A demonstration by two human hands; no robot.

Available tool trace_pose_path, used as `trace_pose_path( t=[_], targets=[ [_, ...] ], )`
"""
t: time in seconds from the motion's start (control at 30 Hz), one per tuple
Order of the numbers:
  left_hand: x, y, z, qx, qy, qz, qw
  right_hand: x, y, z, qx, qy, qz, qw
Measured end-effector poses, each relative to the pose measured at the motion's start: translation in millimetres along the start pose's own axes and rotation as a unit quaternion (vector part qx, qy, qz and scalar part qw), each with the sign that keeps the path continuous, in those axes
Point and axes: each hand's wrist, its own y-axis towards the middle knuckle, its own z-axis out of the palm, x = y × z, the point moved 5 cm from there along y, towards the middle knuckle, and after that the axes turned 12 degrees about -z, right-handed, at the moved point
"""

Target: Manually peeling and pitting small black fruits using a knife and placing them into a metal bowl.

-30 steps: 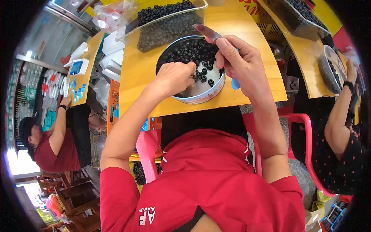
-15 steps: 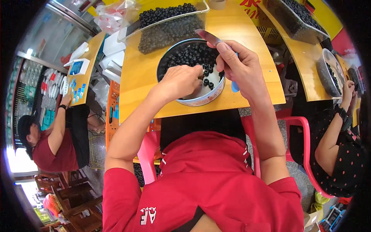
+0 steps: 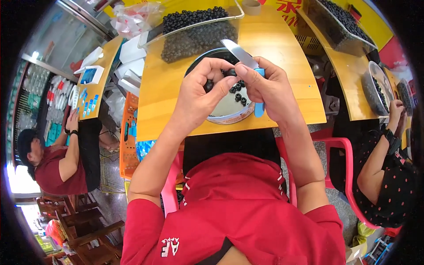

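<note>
Both of my hands are raised over a round tin [image 3: 230,119] with a patterned outer wall and a pale inside, holding small black ring-shaped plastic parts [image 3: 239,98]. My left hand [image 3: 194,90] pinches one black part [image 3: 229,73] between thumb and fingertips, and a second black part [image 3: 208,85] shows against its curled fingers. Facing it, my right hand [image 3: 274,90] grips a knife [image 3: 240,54] with a blue handle, the blade tilted up to the left. The right thumb touches or nearly touches the pinched part. My hands hide much of the tin.
A clear bin [image 3: 241,14] heaped with black parts stands behind the tin on the wooden table [image 3: 296,88]. An orange crate [image 3: 129,152] is at the table's left side. One person [image 3: 62,172] sits at the left, another [image 3: 375,176] at the right beside a pink chair [image 3: 349,168].
My left hand has come up out of the tin with black parts and met my right hand. The knife has shifted slightly, its blade now more face-on.
</note>
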Motion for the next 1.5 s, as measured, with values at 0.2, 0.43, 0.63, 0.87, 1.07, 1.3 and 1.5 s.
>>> trace_pose_path(
  t=[0.2,0.43,0.63,0.87,1.07,1.3,1.5],
  targets=[
    [4,-2,3,-0.014,0.015,0.033,0.999,1,-2,5,-0.003,0.011,0.007,1.000],
    [5,-5,5,0.021,-0.052,0.007,0.998,7,-4,6,0.012,-0.012,0.018,1.000],
    [14,-10,10,0.071,-0.270,-0.103,0.955,8,-6,9,0.023,0.023,0.010,0.999],
    [16,-9,11,0.102,-0.395,-0.104,0.907,19,-10,15,0.014,-0.023,-0.061,0.998],
    [14,-8,9,0.087,-0.416,-0.067,0.903,26,-14,23,0.066,-0.134,-0.172,0.974],
    [16,-7,4,0.087,-0.378,-0.043,0.921,26,-14,22,0.079,-0.156,-0.157,0.972],
    [21,-7,8,0.091,-0.436,-0.062,0.893,21,-11,17,0.072,-0.163,-0.166,0.970]
  ],
)
